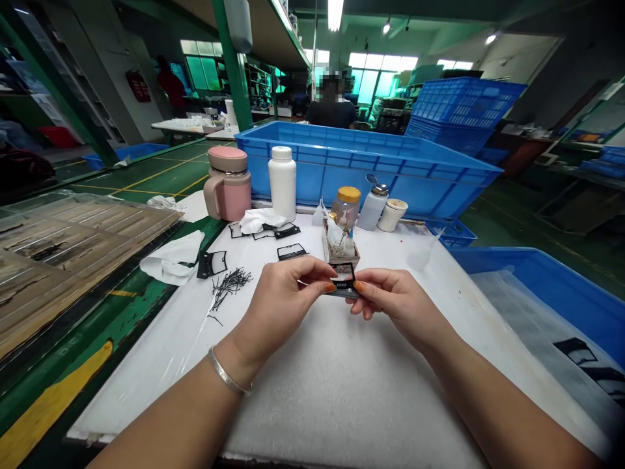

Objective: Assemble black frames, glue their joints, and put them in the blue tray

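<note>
At a white worktop [317, 391], a person's left hand [278, 296] and right hand [405, 303] hold a small black frame [349, 284] between them, just in front of a small box [327, 246]. The left grip is closed on the frame's left side, thumb against finger; the right grip pinches its right edge, with more fingertips curled below. Both seem best placed on the rim, clear of the opening, pressing lightly and evenly so the thin piece neither bends nor slips. Tilting its face toward the eyes should help such fine finger work. To the left, a loose heap of black strips [230, 286] lies beside another frame [212, 264].

The left hand covers one side of the held frame, whose underside is out of sight. Pale marks along its lower bar are too small to read. Whether the left grip also pinches a strip is unclear. A cloth [258, 220] partly covers further frames [287, 231] at the back, and the blue bin [537, 260] at right is cut off by the edge of view.
</note>
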Tool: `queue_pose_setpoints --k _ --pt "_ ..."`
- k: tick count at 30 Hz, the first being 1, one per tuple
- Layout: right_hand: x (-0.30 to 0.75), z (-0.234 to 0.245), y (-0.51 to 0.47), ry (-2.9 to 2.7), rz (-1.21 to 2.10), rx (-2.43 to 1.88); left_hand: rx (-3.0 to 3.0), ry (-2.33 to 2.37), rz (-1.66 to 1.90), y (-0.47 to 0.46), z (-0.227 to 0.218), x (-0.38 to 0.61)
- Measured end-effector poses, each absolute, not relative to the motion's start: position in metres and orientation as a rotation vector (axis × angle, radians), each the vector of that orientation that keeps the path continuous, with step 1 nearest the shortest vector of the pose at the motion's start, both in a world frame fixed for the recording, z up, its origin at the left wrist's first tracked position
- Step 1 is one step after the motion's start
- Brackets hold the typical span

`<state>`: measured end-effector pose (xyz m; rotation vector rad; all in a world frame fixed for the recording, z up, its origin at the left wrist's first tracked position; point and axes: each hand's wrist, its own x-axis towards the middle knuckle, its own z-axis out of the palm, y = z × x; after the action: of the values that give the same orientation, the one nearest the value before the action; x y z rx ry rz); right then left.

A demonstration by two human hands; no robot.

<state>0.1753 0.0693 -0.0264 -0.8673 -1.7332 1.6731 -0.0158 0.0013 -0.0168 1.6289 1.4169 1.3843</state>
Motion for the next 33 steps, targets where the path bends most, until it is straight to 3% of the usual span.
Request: queue_pose_setpoints --k 9,33 --pt "0.170 -0.027 0.064 -1.749 1.705 -0.849 1.900 1.437 1.321 0.002 -0.024 -0.012" --pt "0.167 -0.020 0.048 -1.827 1.492 -0.852 1.863 1.432 1.406 -0.003 -0.019 -0.008"
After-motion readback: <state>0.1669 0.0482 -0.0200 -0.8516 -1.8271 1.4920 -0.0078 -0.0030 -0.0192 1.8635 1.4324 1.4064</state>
